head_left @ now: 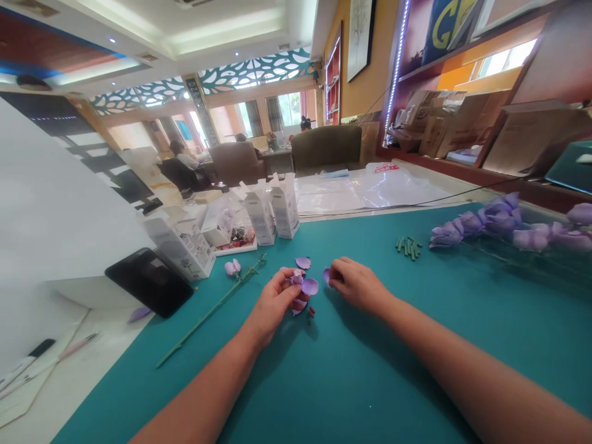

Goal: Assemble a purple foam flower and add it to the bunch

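Between the thumb and fingers of my left hand (276,302) is a partly built purple toy flower (298,279) with a rounded petal (310,287) sticking out to its right. My right hand (354,280), a short way to the right, pinches a loose purple petal (327,276). On the green mat just beyond the hands lies another petal (303,263). Small red and dark pieces (311,312) rest under the flower. Left of my left hand, a green stem (213,308) lies slantwise, with a small purple bud (232,267) beside its upper end.
Opened white boxes (284,206) and a tray (235,248) of small parts stand at the back left, near a black tablet (148,280). Short green pieces (409,247) and finished purple flowers (499,216) lie to the right on the green mat (416,382). People sit in the background.
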